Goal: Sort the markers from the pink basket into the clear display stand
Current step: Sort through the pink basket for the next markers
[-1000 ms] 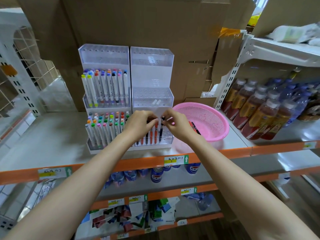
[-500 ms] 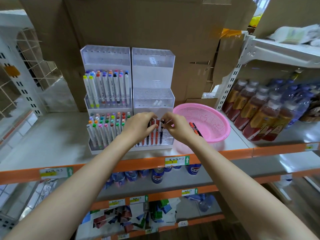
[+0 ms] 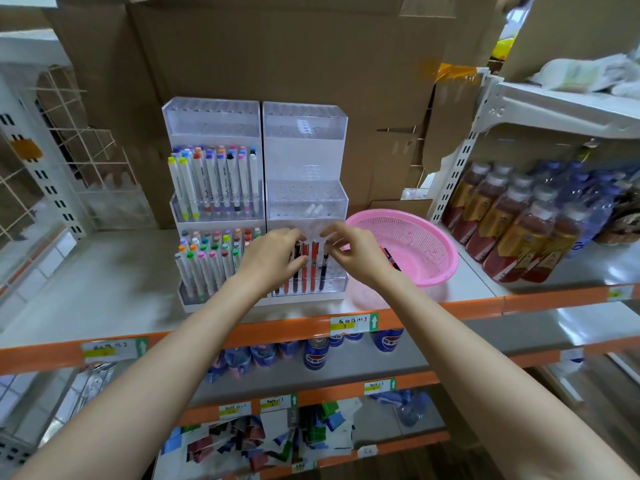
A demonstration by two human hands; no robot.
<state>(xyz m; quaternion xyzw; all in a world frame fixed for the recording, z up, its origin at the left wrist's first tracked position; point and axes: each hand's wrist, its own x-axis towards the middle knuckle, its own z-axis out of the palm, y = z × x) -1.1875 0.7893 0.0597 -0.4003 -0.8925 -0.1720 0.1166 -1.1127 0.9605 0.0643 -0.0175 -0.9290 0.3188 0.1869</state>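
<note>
Markers stand upright, caps up, in the clear display stand.

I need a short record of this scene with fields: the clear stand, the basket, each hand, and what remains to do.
clear display stand: a few sorted markers, orange and dark, upright in bottom tier; upper tiers almost bare
pink basket: beside the stand, on its right; leftover markers lie inside
left hand: thumb and fingers round a black marker in the bottom tier
right hand: fingers curled just above a dark blue marker; grip unclear
remaining: basket not yet empty
</note>
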